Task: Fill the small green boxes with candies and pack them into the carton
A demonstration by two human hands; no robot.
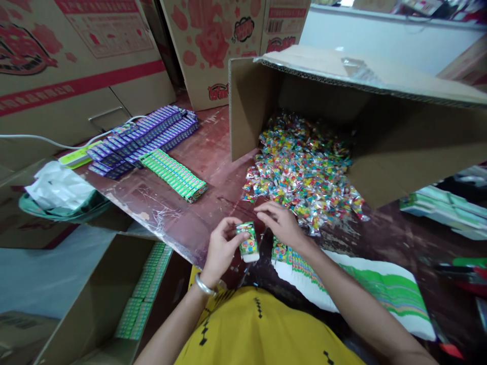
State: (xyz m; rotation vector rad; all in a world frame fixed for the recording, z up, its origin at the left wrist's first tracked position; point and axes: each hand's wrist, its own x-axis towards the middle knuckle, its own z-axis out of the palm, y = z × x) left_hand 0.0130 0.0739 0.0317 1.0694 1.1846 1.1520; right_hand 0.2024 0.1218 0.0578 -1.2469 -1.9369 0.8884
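My left hand [221,249] grips a small green printed candy box [249,244], held upright with a white flap showing at its lower end. To the right of it is my right hand [283,223], its fingers stretched toward the box top and thumb apart, with nothing visible in them. Just beyond that hand, a heap of small clear packets of colourful candy [300,172] spills from a cardboard carton [403,147] lying on its side. Beneath my right forearm, a row of flat green candy boxes [380,281] lies on the table, partly hidden by the arm.
On the red-brown table [216,137], a row of green boxes [173,175] sits beside stacked purple boxes [148,134]. An open carton [87,299] below the table edge holds more green boxes. A green basket [63,208] with white plastic stands left. Large cartons [216,45] line the back.
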